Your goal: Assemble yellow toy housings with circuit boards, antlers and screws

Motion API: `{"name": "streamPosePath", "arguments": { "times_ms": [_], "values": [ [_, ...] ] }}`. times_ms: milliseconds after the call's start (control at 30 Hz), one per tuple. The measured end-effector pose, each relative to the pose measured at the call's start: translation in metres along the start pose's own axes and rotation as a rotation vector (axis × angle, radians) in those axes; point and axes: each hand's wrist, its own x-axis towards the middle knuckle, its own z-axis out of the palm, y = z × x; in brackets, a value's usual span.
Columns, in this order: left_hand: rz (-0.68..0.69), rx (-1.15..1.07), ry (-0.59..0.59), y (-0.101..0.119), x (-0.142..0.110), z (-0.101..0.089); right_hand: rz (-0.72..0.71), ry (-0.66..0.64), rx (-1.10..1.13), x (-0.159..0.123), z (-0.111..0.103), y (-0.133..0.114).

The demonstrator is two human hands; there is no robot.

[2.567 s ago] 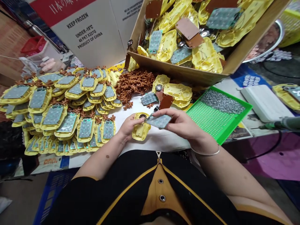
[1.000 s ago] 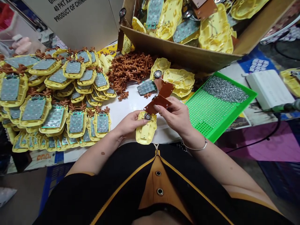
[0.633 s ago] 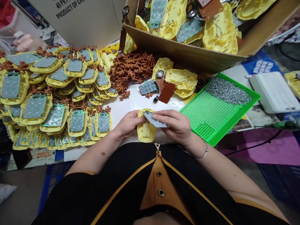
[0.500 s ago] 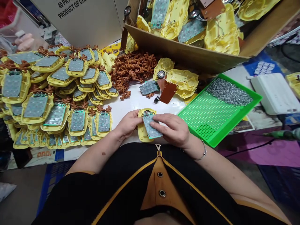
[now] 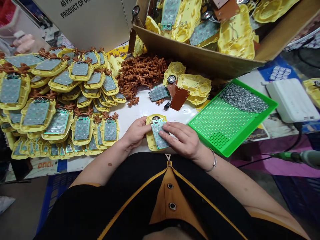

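My left hand [image 5: 135, 134] grips the left edge of a yellow plastic shell [image 5: 151, 141] just above the table's front edge. A round black speaker part shows at the shell's top end. Over the shell lies a circuit board [image 5: 159, 133] with a grey keypad sheet and green edges, slightly tilted and covering its right part. My right hand [image 5: 183, 138] has its fingers on the board's face and right edge; the thumb is hidden. Beyond the hands lie a loose board [image 5: 159, 93] and a brown board [image 5: 179, 99] with wires and a speaker.
Stacked shells with boards and brown antlers [image 5: 37, 113] crowd the left. A pile of brown antler pieces [image 5: 142, 73] sits behind. The green tray [image 5: 200, 123] holds screws at right. A cardboard box [image 5: 200, 56] of parts stands at the back; a green-tipped electric screwdriver [image 5: 300, 156] is far right.
The circuit board has shifted left and turned a little straighter over the shell, with my right hand following. My left hand keeps its grip. The screwdriver shows further into view.
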Motion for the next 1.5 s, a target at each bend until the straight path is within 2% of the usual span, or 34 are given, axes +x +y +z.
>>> {"name": "streamPosePath", "arguments": {
  "times_ms": [200,433,567,733,1000,1200,1367,1500],
  "values": [
    [0.022,-0.007,0.002,-0.001,0.001,-0.001,-0.028,0.039,-0.026,0.009,-0.001,-0.001],
    [0.057,-0.033,0.038,-0.004,0.0,-0.002,0.005,0.063,0.007,0.004,0.003,-0.002],
    [0.057,-0.035,0.028,-0.004,-0.001,-0.002,-0.038,0.044,0.006,0.001,0.001,-0.003],
    [0.05,-0.026,0.012,-0.004,-0.001,-0.003,-0.004,-0.004,0.045,-0.001,-0.001,-0.002],
    [0.091,-0.02,0.011,-0.005,-0.001,-0.004,0.025,0.062,0.053,0.0,0.004,-0.005],
    [0.068,-0.005,-0.016,-0.004,-0.001,-0.011,0.061,-0.004,0.06,-0.001,0.004,-0.007],
    [-0.032,-0.051,-0.089,0.0,-0.003,-0.018,0.07,-0.015,-0.016,0.005,0.002,-0.008],
    [0.037,0.011,-0.093,0.0,-0.002,-0.012,0.017,-0.053,-0.138,0.014,0.0,-0.011]
  ]
}}
